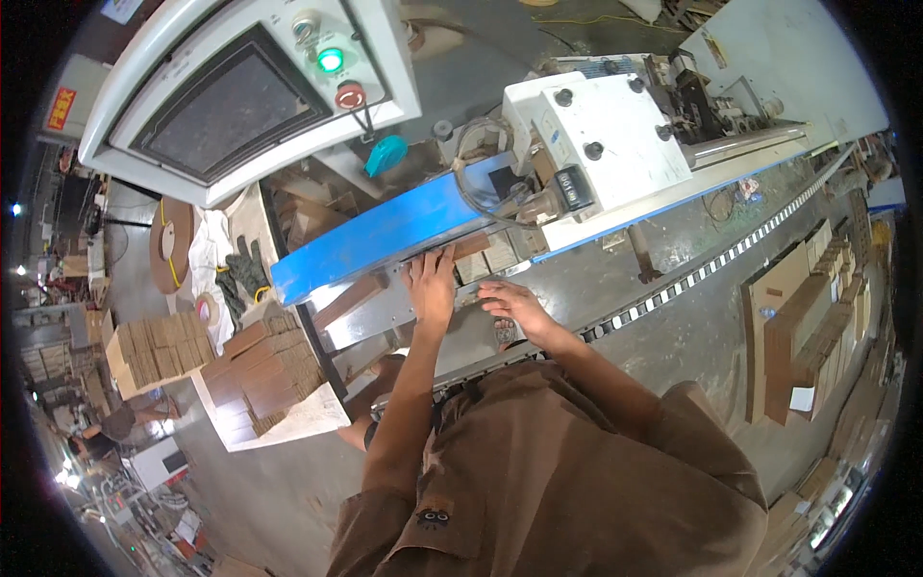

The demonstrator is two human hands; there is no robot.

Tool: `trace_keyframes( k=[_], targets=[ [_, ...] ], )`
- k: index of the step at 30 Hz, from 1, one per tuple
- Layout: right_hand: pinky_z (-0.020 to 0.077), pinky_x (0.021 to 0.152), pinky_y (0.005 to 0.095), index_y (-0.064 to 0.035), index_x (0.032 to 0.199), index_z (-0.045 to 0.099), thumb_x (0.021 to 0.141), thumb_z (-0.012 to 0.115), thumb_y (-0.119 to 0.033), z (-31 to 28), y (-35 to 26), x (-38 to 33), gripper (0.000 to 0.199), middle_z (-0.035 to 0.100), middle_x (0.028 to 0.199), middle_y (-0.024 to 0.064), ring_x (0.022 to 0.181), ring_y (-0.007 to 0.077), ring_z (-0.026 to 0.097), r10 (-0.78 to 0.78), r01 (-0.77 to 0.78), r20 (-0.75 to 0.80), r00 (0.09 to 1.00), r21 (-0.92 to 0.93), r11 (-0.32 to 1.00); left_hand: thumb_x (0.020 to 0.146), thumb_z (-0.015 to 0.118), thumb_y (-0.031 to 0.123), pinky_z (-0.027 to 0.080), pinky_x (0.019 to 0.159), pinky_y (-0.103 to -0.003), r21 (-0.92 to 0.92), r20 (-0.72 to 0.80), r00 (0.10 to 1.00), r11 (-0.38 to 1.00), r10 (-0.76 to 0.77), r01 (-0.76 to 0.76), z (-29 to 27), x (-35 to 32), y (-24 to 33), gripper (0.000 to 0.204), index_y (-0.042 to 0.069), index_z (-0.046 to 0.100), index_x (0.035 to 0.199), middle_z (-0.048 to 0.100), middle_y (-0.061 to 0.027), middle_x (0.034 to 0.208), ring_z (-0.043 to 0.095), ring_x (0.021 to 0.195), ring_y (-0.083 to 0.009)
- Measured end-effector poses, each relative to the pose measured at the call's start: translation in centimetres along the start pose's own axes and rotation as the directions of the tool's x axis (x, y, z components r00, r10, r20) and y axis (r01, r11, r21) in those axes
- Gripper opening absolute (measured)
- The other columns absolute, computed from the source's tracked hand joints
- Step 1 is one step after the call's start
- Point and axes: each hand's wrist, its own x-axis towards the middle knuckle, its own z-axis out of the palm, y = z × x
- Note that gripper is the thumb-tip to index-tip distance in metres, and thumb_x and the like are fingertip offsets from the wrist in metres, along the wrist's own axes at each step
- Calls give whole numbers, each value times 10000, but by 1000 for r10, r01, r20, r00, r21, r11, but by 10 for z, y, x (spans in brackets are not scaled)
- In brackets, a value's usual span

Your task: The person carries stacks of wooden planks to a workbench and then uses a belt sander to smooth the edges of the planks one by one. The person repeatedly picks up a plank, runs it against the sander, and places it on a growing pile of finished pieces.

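My left hand [430, 286] reaches over the metal bed of the machine, its fingers closed on the end of a short brown strip [471, 244] that lies along the long blue guide [394, 231]. The underside of this grip is hidden. To its left, a second brown strip [351, 300] rests slantwise on the metal plate [370, 322]. My right hand [521, 312] hovers by the bed's near edge, fingers apart, with nothing visible in it. A white machine head [615, 130] with black knobs and a small black counter [574, 188] stands beyond the right hand.
At upper left hangs a control panel [231, 106] with a green lamp and red button. Brown cardboard pieces [264, 370] are stacked on a white table [226, 433], near dark gloves [245, 269]. A striped rail [711, 260] runs on the right, before stacked boards [803, 317].
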Motion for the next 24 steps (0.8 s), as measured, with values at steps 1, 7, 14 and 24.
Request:
trace_keyframes(
  k=[1, 7, 14, 24],
  targets=[
    [475, 1040, 368, -16, 1418, 527, 1018, 562, -337, 3, -1, 7, 513, 646, 1332, 115, 1193, 238, 626, 16, -17, 19, 1000, 43, 999, 914, 679, 135, 344, 1069, -551, 11, -62, 998, 1000, 4, -3, 6, 4, 1, 389, 201, 692, 1297, 655, -4, 1157, 581, 1120, -280],
    [443, 1105, 387, -59, 1540, 338, 1000, 622, -249, 27, -10, 42, 639, 502, 1438, 76, 1290, 263, 553, 29, -52, 65, 997, 392, 918, 927, 657, 143, 319, 1093, -560, -43, -62, 997, 998, 43, -46, 7, 6, -4, 349, 232, 722, 1258, 661, 45, 1212, 581, 1111, -265],
    [392, 1141, 417, -123, 1590, 269, 988, 594, -179, 43, 6, 55, 686, 444, 1500, 37, 1358, 237, 466, -74, -30, 149, 986, 599, 800, 858, 664, 134, 359, 1060, -479, 69, -59, 979, 979, 196, -191, 4, 2, -27, 426, 272, 731, 1255, 647, 136, 1377, 601, 1133, -173],
    [368, 1153, 393, -138, 1490, 450, 969, 598, -191, 30, 7, 55, 545, 491, 1464, -11, 1342, 197, 473, -35, -38, 82, 996, 741, 670, 856, 645, 98, 388, 1025, -463, 56, 36, 981, 980, 191, -193, 7, 9, -18, 455, 308, 735, 1250, 648, 171, 1371, 601, 1120, -169]
  ],
)
